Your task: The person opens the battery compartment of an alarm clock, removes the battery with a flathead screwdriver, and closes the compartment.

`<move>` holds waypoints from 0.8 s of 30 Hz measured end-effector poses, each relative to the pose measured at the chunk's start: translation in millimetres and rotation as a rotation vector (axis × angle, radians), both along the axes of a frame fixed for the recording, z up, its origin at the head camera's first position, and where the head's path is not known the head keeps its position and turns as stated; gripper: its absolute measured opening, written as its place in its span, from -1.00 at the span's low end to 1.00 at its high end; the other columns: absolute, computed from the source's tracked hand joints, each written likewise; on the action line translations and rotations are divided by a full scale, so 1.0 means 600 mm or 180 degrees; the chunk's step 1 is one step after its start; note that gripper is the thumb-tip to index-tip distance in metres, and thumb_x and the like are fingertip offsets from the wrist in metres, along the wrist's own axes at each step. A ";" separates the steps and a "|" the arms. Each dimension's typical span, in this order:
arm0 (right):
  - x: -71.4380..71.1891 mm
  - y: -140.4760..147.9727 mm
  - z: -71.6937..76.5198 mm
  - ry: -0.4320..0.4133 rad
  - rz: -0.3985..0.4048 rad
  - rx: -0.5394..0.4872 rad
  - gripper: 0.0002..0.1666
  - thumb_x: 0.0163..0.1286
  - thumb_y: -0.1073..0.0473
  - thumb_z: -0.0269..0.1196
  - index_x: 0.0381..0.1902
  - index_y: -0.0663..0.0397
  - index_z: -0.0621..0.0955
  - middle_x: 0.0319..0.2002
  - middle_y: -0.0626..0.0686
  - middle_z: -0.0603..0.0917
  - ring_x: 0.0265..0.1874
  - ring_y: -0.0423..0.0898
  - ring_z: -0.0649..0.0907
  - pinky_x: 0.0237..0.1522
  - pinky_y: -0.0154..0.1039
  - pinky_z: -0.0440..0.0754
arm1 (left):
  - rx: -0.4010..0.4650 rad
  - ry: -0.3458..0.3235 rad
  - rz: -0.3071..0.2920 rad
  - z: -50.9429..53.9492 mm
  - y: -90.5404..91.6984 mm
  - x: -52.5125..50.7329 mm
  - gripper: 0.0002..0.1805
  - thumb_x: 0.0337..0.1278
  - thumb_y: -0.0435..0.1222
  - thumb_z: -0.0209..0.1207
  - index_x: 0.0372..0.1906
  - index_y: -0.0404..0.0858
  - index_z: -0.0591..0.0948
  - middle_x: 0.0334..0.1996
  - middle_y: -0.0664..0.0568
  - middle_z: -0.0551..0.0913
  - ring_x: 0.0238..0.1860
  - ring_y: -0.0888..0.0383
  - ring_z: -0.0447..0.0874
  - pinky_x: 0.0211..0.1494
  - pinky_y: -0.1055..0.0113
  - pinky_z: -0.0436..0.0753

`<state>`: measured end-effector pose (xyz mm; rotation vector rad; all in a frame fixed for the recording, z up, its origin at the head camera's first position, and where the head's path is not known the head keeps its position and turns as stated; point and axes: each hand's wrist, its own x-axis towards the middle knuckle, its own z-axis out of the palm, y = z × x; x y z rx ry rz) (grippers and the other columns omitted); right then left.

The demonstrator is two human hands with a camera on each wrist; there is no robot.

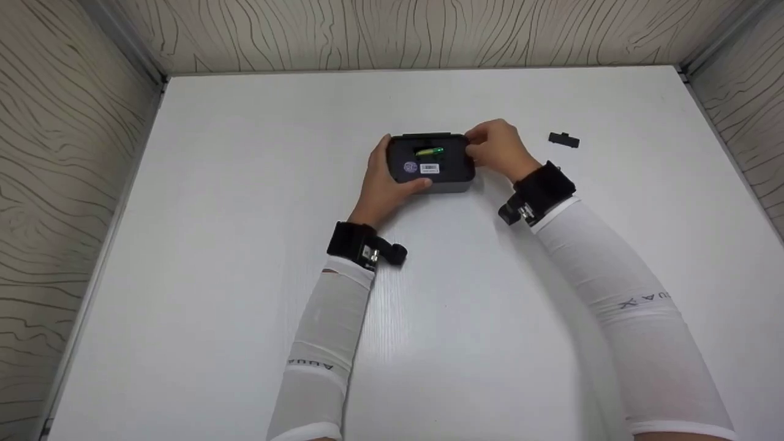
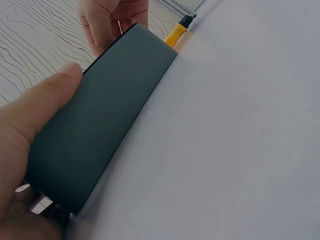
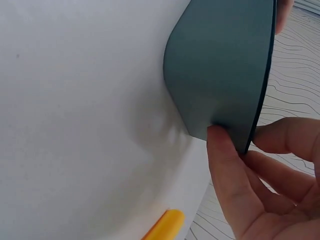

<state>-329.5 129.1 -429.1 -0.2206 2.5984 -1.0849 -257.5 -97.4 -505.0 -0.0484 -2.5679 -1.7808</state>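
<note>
Currently your left hand grips one box, your right hand pinches its edge; one battery sits inside, one black piece lies apart.

The white table bears a black tabbed piece.

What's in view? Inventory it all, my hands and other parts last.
Table: one, white, centre.
Wall panels: three, pale, dark-lined, around the table.
Box: one, black and grey, far half of table.
Battery: one visible, green-yellow, in the box.
Stickers: two, purplish and white, on the box.
Flat piece: one, black, right of the box.
Tool: at least one, yellow, near the box, wrist views only.
Sleeves: two, white, one per arm.
Wristbands: two, black, one per arm.
Hands: two, bare, gripping the box.
</note>
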 end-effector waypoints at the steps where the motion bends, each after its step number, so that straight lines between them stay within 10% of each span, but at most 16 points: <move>1: -0.002 0.000 0.000 0.0013 0.0013 0.0013 -0.50 0.42 0.39 0.13 0.31 0.42 0.49 0.16 0.37 0.59 0.04 0.17 0.67 -0.06 -0.30 0.71 | 0.0006 0.0003 0.0010 0.000 0.000 0.000 0.32 -0.11 0.04 0.56 0.64 -0.13 -0.06 0.58 -0.06 0.08 0.56 0.09 0.05 0.56 0.28 0.12; 24: -0.040 -0.011 0.004 0.0395 0.0365 0.0299 -0.56 0.46 0.40 0.11 0.27 0.34 0.56 0.25 0.34 0.57 0.34 0.22 0.46 0.41 0.07 0.35 | -0.0043 -0.0057 -0.0144 0.005 0.000 0.007 0.28 -0.11 0.06 0.56 0.64 -0.06 0.00 0.54 -0.05 0.10 0.51 0.13 0.11 0.52 0.32 0.15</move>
